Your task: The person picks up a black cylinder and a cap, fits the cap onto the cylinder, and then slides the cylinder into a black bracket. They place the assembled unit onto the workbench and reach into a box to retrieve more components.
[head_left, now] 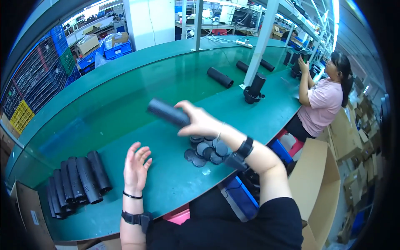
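We've got textured black tubes (83,178) piled at the green tabletop's (171,177) left end; our left grip (136,166) loosely spread; a black cylinder (166,112), blurred, pinched in our right grip (203,123) above mid-tabletop; flat round dark discs (207,150) heaped by the near edge.

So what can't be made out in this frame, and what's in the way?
All in the head view:
Black tube in the right hand: fine surface detail, lost to motion blur; its gripped end, covered by the hand.
Pile of dark discs: exact count, as they overlap.
Tube stack at left: lower tubes, hidden by upper ones.
Carton at lower left: cut off by the dark lens rim.
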